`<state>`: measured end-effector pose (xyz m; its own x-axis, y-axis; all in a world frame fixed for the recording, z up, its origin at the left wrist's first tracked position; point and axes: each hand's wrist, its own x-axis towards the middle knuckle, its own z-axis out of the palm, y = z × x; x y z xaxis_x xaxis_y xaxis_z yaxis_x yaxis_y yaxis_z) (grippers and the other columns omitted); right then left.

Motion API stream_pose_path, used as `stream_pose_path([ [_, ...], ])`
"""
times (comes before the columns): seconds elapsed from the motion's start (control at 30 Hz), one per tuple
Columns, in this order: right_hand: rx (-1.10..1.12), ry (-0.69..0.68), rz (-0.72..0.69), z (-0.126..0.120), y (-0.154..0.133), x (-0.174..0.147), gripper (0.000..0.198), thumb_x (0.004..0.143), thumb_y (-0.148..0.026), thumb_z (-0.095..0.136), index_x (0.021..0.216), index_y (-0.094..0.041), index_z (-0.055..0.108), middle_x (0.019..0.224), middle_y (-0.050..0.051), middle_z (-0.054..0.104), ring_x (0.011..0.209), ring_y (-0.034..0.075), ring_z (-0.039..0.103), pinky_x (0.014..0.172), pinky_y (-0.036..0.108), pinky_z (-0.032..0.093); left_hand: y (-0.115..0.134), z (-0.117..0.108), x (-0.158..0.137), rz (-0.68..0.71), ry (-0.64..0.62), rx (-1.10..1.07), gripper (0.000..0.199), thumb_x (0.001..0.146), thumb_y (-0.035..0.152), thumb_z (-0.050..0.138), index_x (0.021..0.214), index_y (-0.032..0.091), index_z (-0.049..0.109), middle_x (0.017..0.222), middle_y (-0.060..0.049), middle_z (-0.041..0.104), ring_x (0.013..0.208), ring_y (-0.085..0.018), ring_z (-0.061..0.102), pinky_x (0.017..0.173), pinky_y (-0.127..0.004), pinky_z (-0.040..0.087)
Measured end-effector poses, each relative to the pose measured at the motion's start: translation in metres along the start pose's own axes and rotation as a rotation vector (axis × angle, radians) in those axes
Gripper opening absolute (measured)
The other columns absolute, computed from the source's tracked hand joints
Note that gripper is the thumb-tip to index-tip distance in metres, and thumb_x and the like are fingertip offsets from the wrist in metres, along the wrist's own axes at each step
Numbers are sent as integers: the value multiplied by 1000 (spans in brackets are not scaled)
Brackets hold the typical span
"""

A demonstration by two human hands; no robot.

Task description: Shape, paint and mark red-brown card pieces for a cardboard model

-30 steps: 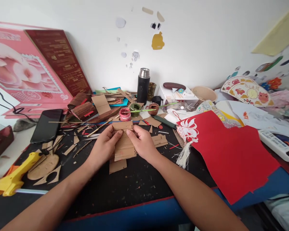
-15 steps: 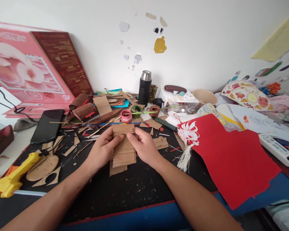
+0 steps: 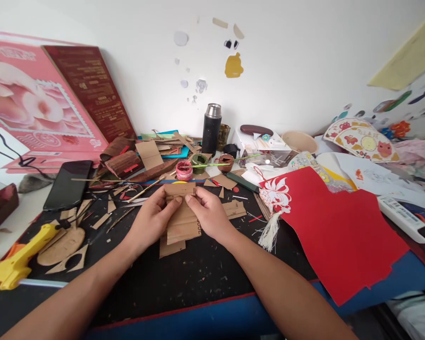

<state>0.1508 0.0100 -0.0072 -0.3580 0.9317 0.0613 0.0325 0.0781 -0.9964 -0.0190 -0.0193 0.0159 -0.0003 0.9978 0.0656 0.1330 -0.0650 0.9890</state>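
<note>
Left hand [image 3: 156, 216] and right hand [image 3: 212, 213] both pinch tight on a creased brown cardboard rectangle [image 3: 182, 221]. Beyond the rectangle: round pink-smeared jar [image 3: 184, 173]. Right of it: flat red sheet [image 3: 343, 231].

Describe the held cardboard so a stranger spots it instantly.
Start at the black mat, then find the left hand and right hand over it. Between them is the cardboard piece. Unlike the scraps nearby, it is held and shows dark printing along its right edge.
</note>
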Motion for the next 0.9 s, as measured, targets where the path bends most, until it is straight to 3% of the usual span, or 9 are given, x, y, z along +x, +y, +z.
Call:
stream_pose_path([
  [0.17,96,-55,28,-4,-8,-2,27,104,-48,66,111,-23,72,93,3,72,90,23,69,78,34,57,3,-9,2,-7,22,39,60,89,72,75,122,21,72,122,-11,81,107,-33,74,90,-40,62],
  [0.47,132,-129,173,-3,-14,-5,28,103,-51,69,106,-23,67,80,-2,60,56,13,50,47,26,46,7,-14,2,-46,38,2,55,88,69,78,113,21,76,109,-9,83,89,-28,74,79,-37,61],
  [0.6,131,-94,163,-3,-16,-5,30,103,-53,68,106,-23,68,77,-3,57,59,15,51,51,27,48,8,-13,1,-45,24,-43,53,87,68,80,111,21,76,111,-10,83,92,-30,76,81,-38,63],
  [0.77,131,-60,105,-4,-18,-4,32,101,-53,68,114,-24,70,85,0,67,71,18,60,58,27,50,10,-9,-2,-66,-10,-67,56,86,70,81,114,22,75,115,-10,83,95,-31,77,83,-39,64],
  [0.9,102,-43,58,-5,-17,-5,26,102,-48,66,107,-22,70,83,0,66,69,17,56,57,27,47,10,-9,-3,-97,-15,-67,52,85,68,83,107,22,72,101,-7,82,86,-27,75,75,-35,62],
])
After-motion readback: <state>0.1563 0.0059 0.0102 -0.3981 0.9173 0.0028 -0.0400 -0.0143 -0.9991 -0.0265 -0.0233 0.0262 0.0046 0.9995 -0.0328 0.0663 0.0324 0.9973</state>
